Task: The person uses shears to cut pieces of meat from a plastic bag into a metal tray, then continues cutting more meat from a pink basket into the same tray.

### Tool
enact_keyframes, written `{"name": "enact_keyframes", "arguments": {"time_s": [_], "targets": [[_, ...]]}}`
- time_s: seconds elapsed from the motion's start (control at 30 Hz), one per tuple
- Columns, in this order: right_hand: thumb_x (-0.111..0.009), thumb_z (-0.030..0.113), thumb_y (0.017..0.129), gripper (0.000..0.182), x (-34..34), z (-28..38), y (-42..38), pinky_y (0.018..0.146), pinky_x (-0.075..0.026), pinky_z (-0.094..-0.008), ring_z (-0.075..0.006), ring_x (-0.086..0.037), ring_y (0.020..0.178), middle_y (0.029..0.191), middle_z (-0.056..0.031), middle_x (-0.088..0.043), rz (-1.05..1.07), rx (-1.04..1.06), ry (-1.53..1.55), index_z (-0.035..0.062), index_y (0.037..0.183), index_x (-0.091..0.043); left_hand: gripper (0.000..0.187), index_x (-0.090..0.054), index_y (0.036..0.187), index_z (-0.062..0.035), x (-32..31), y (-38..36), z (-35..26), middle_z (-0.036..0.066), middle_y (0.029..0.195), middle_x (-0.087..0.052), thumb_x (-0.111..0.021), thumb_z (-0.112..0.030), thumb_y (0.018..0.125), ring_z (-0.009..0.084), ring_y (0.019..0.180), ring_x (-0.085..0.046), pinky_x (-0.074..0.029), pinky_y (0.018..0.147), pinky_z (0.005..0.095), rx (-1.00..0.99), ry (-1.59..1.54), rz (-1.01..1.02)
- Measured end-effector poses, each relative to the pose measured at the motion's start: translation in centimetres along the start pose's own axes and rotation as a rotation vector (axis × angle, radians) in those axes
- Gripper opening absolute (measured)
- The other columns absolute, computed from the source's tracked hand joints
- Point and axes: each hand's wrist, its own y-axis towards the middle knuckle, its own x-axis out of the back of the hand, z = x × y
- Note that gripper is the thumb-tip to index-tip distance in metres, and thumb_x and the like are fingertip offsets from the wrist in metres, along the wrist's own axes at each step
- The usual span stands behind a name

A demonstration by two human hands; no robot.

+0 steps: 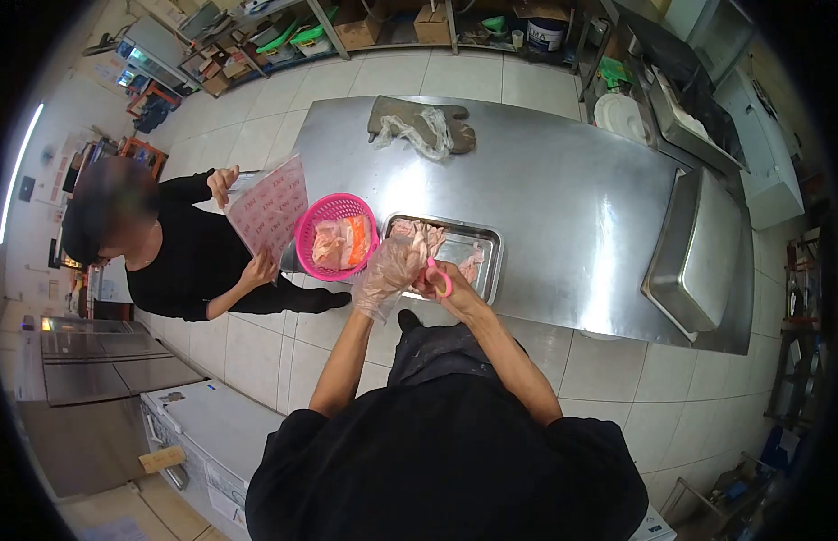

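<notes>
My left hand (389, 269), in a clear plastic glove, holds a pale piece of raw meat (415, 236) over a shallow steel tray (486, 242) on the steel table (563, 198). My right hand (439, 281) grips pink-handled scissors (434, 272) right beside the meat. More pale meat pieces lie in the tray. A pink plastic basket (311, 225) holding meat pieces stands just left of the tray.
A person in black stands at the table's left end holding a printed plastic bag (270, 209). An oven mitt with a crumpled plastic glove (421, 126) lies at the far edge. A deep steel pan (698, 257) sits at the right end. Shelves line the back wall.
</notes>
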Motion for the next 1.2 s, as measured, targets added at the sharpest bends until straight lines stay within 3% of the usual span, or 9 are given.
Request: {"name": "enact_keyframes", "arguments": {"time_s": [0.17, 0.33, 0.4, 0.5, 0.57, 0.7, 0.77, 1.03, 1.2], "targets": [[-0.059, 0.055, 0.08, 0.047, 1.1, 0.0, -0.4, 0.051, -0.029, -0.0211, -0.0068, -0.039, 0.059, 0.065, 0.003, -0.043, -0.02, -0.033, -0.071, 0.0093, 0.074, -0.05, 0.021, -0.056, 0.096, -0.0047, 0.0, 1.0, -0.2, 0.012, 0.089, -0.057, -0.054, -0.014, 0.077, 0.0293, 0.084, -0.057, -0.048, 0.072, 0.0386, -0.121, 0.2, -0.185], [-0.054, 0.056, 0.083, 0.047, 2.4, 0.3, -0.3, 0.051, -0.029, -0.021, -0.0063, -0.037, 0.056, 0.063, 0.0034, -0.041, -0.062, -0.108, 0.014, 0.0105, 0.072, -0.048, 0.035, -0.052, 0.11, 0.0002, -0.5, 1.6, -1.1, 0.011, 0.089, -0.059, -0.054, -0.014, 0.078, 0.0268, 0.085, -0.058, -0.048, 0.075, 0.0376, -0.103, 0.235, 0.046], [-0.058, 0.044, 0.086, 0.036, 2.8, 0.2, -0.5, 0.051, -0.028, -0.0202, -0.0057, -0.036, 0.057, 0.065, 0.0036, -0.041, -0.041, -0.147, 0.08, 0.0111, 0.074, -0.049, 0.039, -0.05, 0.114, 0.0031, -0.2, 1.6, -0.9, 0.01, 0.083, -0.059, -0.052, -0.017, 0.081, 0.0247, 0.08, -0.059, -0.047, 0.073, 0.0369, -0.219, 0.347, -0.062], [-0.051, 0.061, 0.081, 0.049, 2.1, 0.3, -0.6, 0.053, -0.031, -0.0211, -0.007, -0.037, 0.058, 0.063, 0.004, -0.04, -0.064, -0.104, -0.076, 0.0123, 0.074, -0.047, 0.031, -0.054, 0.105, -0.0001, -0.1, 2.5, -0.9, 0.009, 0.08, -0.056, -0.052, -0.018, 0.08, 0.0255, 0.078, -0.059, -0.048, 0.072, 0.0353, -0.246, 0.247, -0.238], [-0.052, 0.06, 0.081, 0.048, 1.6, 0.9, -0.4, 0.056, -0.032, -0.022, -0.0073, -0.038, 0.06, 0.065, 0.004, -0.041, -0.12, -0.119, 0.048, 0.0125, 0.078, -0.048, 0.031, -0.054, 0.106, -0.0008, -0.4, 3.6, -0.6, 0.009, 0.077, -0.055, -0.051, -0.018, 0.081, 0.025, 0.079, -0.058, -0.048, 0.073, 0.036, -0.096, -0.139, 0.125], [-0.054, 0.058, 0.08, 0.048, 5.7, -0.4, -0.5, 0.062, -0.035, -0.0239, -0.0082, -0.04, 0.066, 0.073, 0.0033, -0.043, 0.069, -0.147, 0.022, 0.0115, 0.092, -0.052, 0.035, -0.05, 0.111, 0.0021, -0.8, 3.4, -0.2, 0.008, 0.065, -0.054, -0.053, -0.016, 0.081, 0.0233, 0.064, -0.058, -0.047, 0.056, 0.035, -0.352, 0.198, -0.203], [-0.055, 0.058, 0.08, 0.05, 5.0, -0.9, -0.1, 0.062, -0.035, -0.0239, -0.0082, -0.04, 0.065, 0.074, 0.0032, -0.043, -0.068, -0.066, 0.07, 0.0105, 0.096, -0.051, 0.035, -0.05, 0.112, 0.001, 0.6, 3.7, -0.4, 0.007, 0.062, -0.053, -0.054, -0.015, 0.081, 0.0226, 0.059, -0.058, -0.045, 0.051, 0.0349, -0.397, 0.243, -0.266], [-0.055, 0.061, 0.077, 0.056, 4.6, 0.6, -1.3, 0.063, -0.036, -0.0225, -0.0071, -0.039, 0.063, 0.07, 0.0045, -0.041, -0.111, -0.004, -0.076, 0.0089, 0.097, -0.051, 0.033, -0.053, 0.113, -0.0055, -0.6, 3.0, -1.3, 0.004, 0.071, -0.054, -0.053, -0.014, 0.081, 0.0207, 0.066, -0.056, -0.045, 0.056, 0.0347, -0.124, -0.101, 0.073], [-0.052, 0.063, 0.077, 0.056, 3.5, 1.1, -1.3, 0.062, -0.037, -0.0235, -0.0072, -0.04, 0.062, 0.067, 0.0046, -0.039, -0.136, -0.018, -0.08, 0.0104, 0.097, -0.05, 0.028, -0.051, 0.113, -0.0078, -6.4, 0.3, -1.3, 0.002, 0.091, -0.057, -0.048, -0.016, 0.087, 0.0187, 0.08, -0.057, -0.048, 0.075, 0.0316, 0.094, -0.43, -0.091]]}}
